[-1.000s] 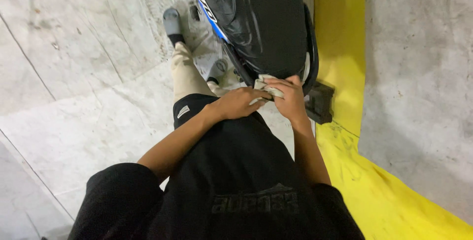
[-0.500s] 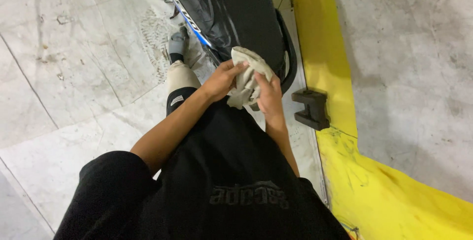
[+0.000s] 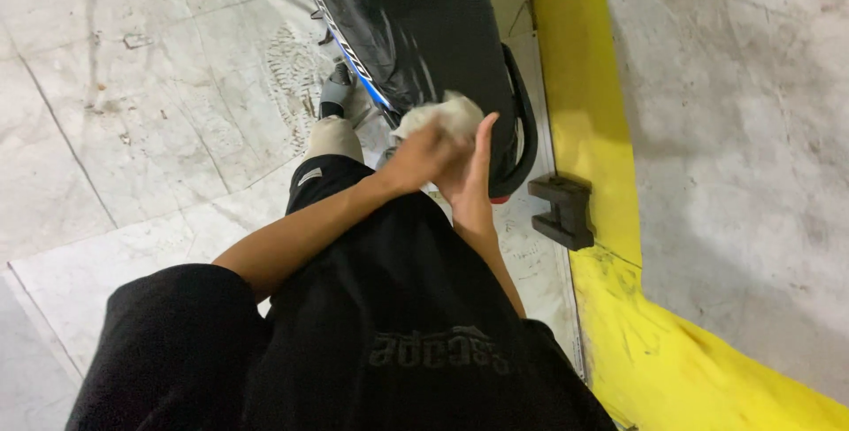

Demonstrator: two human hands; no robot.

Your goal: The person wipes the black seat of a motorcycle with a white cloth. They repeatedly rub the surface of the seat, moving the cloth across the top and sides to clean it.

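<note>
Tiled floor (image 3: 133, 113), left half of the frame: pale stone-like slabs, scuffed and dusty, showing a boot-tread print near upper centre. Hard and matt.

Shoe (image 3: 334, 93), upper centre-left: grey, standing on the tiles beside the motorcycle, with a pale sock or trouser cuff below it.

Left hand (image 3: 420, 157), centre: reaching in from the lower left, fingers curling over the rag and gripping it from the near side; motion blur is hiding how tightly they are closing.

Rag (image 3: 442, 115), centre, just above both hands and lying against the motorcycle seat: off-white crumpled cloth. It is judged light, soft and limp, bunching freely and offering no stiff edge, so it is best taken as a wad in the palm. Unlikely to slip, not fragile.

Right hand (image 3: 473, 175), centre, just right of the left hand: palm standing edge-on, fingers extended almost straight and pressing the rag's right side; it is bracing the cloth rather than closing round it.

Motorcycle seat (image 3: 424, 24), upper centre: black, finely textured, rounded, with a blue-and-white panel along its left flank and a black grab rail curving round its rear at right.

Black block (image 3: 562, 210), right of centre: a notched, rigid piece lying on the floor by the yellow border.

Yellow painted strip (image 3: 584, 86), right: smooth, smudged, edging a grey rough concrete surface (image 3: 734, 130).
</note>
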